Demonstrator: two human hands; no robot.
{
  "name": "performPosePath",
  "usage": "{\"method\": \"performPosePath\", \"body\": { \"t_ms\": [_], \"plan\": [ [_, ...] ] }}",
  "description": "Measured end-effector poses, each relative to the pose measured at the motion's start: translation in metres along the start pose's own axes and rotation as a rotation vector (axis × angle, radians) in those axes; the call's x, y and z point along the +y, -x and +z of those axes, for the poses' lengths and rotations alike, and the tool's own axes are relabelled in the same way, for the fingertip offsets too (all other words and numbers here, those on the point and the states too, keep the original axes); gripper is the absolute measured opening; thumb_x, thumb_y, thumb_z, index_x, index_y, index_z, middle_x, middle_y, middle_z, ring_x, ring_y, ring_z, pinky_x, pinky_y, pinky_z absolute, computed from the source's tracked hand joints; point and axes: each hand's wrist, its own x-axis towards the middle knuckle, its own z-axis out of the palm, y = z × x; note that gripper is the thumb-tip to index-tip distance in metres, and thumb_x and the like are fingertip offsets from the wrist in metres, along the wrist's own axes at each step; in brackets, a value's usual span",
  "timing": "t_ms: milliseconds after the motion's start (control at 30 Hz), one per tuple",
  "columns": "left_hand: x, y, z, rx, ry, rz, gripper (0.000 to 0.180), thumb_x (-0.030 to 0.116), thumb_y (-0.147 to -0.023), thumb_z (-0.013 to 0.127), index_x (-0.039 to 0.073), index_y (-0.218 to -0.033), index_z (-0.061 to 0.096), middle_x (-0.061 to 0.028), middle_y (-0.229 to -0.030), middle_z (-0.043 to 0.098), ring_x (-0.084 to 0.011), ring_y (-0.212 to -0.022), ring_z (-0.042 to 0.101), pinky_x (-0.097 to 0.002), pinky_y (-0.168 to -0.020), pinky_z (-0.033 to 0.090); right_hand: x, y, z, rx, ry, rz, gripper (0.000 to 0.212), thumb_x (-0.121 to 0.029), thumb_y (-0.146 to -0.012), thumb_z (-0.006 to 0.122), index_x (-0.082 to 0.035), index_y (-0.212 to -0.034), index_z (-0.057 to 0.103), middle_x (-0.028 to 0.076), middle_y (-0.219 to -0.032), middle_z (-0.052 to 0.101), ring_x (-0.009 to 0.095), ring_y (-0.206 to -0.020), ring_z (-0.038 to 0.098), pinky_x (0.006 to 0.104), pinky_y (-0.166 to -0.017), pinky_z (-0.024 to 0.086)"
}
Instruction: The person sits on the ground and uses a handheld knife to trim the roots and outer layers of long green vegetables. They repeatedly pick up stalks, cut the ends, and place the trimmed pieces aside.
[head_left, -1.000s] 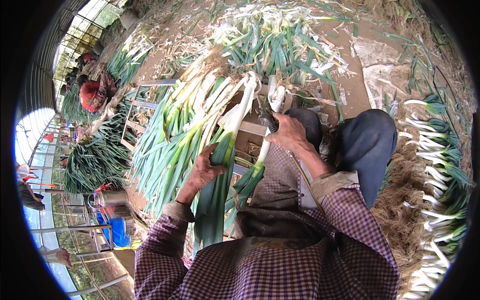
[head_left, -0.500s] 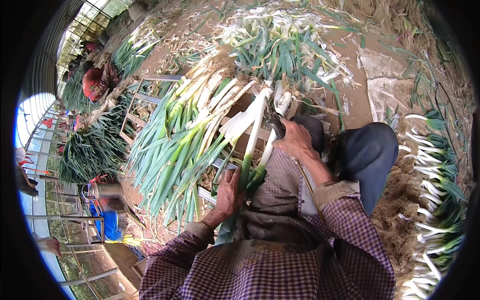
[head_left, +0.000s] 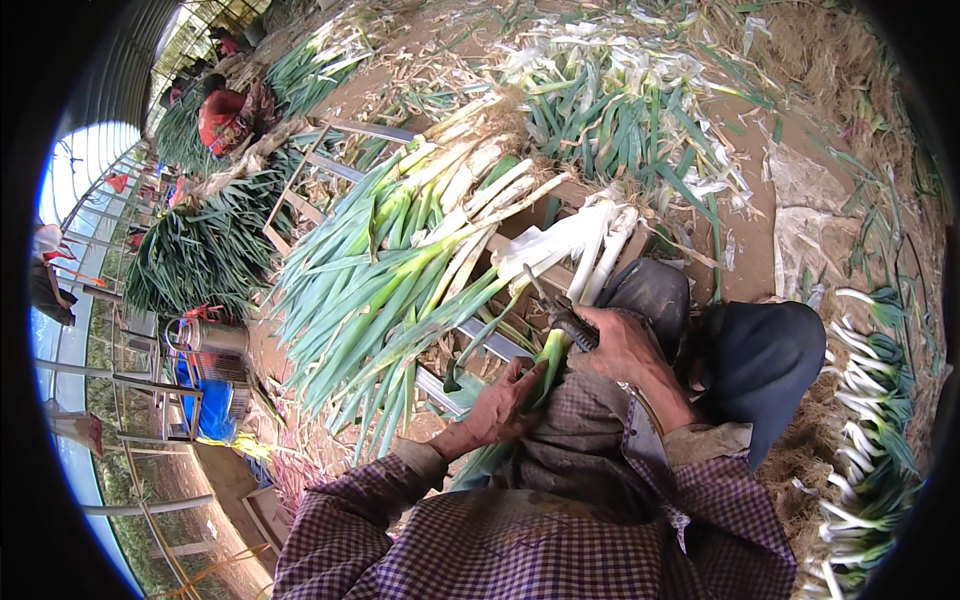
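Observation:
My left hand [head_left: 503, 402] is closed round the green leaves of two long green onions [head_left: 603, 252] across my lap, their white stems and roots pointing away from me. Close to its right, my right hand [head_left: 628, 345] grips a dark air blow gun [head_left: 570, 325]. The gun's thin nozzle crosses the stems, and a hose runs back along my right wrist. Pale loosened skin [head_left: 545, 245] spreads left of the white stems. Just beyond my left hand, a big heap of unpeeled green onions [head_left: 385, 240] lies on a low metal-edged rack [head_left: 490, 338].
Peeled white-stemmed onions [head_left: 862, 390] lie in a row at right, beside dry roots. A pile of stripped leaves and skins [head_left: 625, 110] covers the ground ahead. At left are a dark green bundle [head_left: 205, 255], a metal bucket [head_left: 215, 338] and a person in red [head_left: 222, 120].
My right hand with the air blow gun has come down the onions from the white stems toward my left hand. The view has shifted, so the surroundings sit further right and lower.

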Motion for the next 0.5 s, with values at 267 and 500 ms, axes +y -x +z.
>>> {"method": "performPosePath", "body": {
  "t_ms": [267, 500],
  "plan": [
    [-0.125, -0.046, -0.041, 0.426, -0.322, -0.236, 0.095, 0.050, -0.085, 0.072, -0.003, -0.153, 0.028, -0.0283, -0.152, 0.035, -0.0451, -0.138, 0.038, -0.0527, -0.113, 0.032, -0.014, -0.002, 0.000, -0.022, -0.028, 0.109, 0.069, -0.024, -0.065, 0.081, -0.007, -0.129, 0.062, 0.023, -0.104, 0.069, 0.040, -0.097, 0.067, 0.0442, -0.086, 0.053],
    [-0.151, -0.078, 0.010, 0.468, -0.305, -0.313, 0.122, 0.028, -0.071, 0.087, 0.004, -0.160, 0.007, -0.0270, -0.148, 0.038, -0.0431, -0.132, 0.044, -0.0510, -0.104, 0.041, -0.005, 0.006, 0.000, 0.007, -0.015, 0.107, 0.077, -0.027, -0.066, 0.081, -0.006, -0.137, 0.058, 0.024, -0.121, 0.066, 0.039, -0.112, 0.064, 0.0424, -0.098, 0.051]
  ]
}}
